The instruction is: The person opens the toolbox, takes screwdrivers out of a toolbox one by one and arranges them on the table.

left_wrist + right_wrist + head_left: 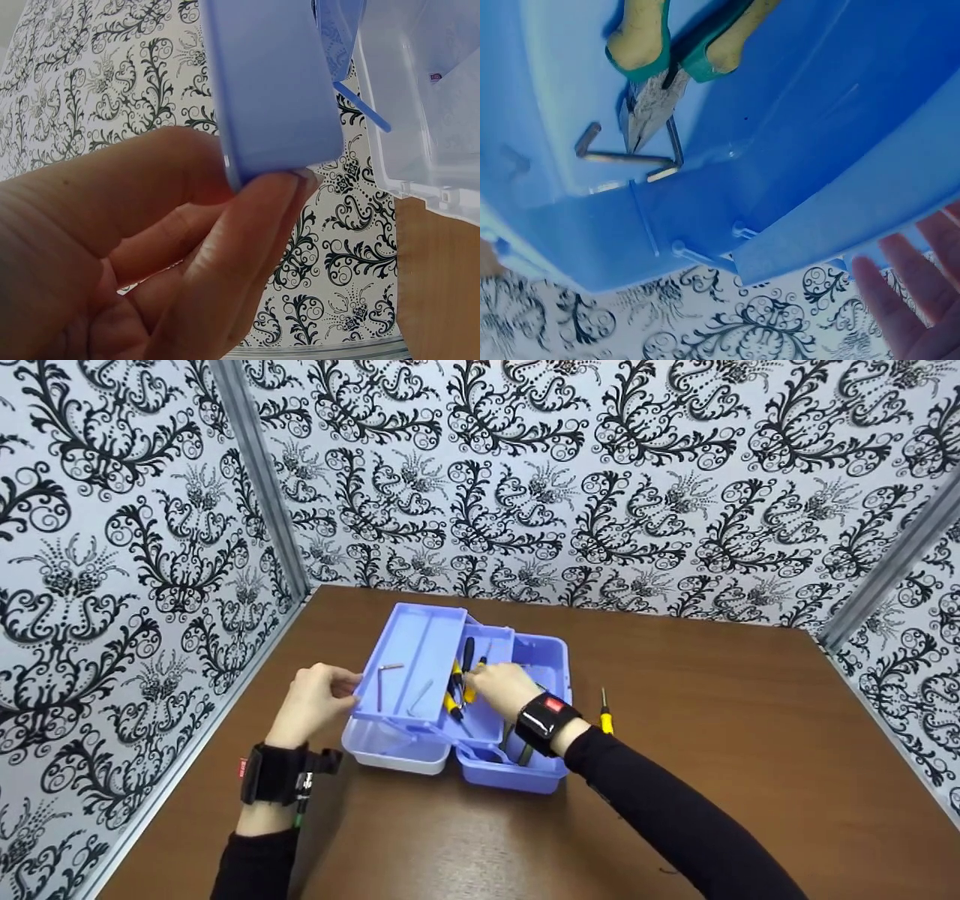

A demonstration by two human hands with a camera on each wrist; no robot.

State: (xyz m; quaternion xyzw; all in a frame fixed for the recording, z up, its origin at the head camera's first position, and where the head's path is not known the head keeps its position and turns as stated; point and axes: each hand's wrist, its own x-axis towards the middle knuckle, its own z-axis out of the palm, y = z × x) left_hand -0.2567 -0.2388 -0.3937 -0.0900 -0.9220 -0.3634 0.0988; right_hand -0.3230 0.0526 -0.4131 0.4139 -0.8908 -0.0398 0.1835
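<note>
A blue cantilever toolbox (510,784) stands unfolded on the table. My left hand (319,694) pinches the edge of its upper tray (409,622) between thumb and fingers. In that tray lie a reddish hex key (379,690) and a silver hex key (421,696). My right hand (506,686) reaches over the middle tray (487,727), among several yellow-and-black screwdrivers (452,705). Its fingers (889,300) show partly beside a tray wall in the right wrist view; whether it grips a tool is hidden. Pliers (641,56) with green-and-yellow handles and bent hex keys (622,157) lie in the box.
A yellow-handled screwdriver (606,720) lies on the brown table (712,720), right of the box. The pale translucent lid (397,765) is folded down on the left. Patterned walls (525,472) close off the back and sides.
</note>
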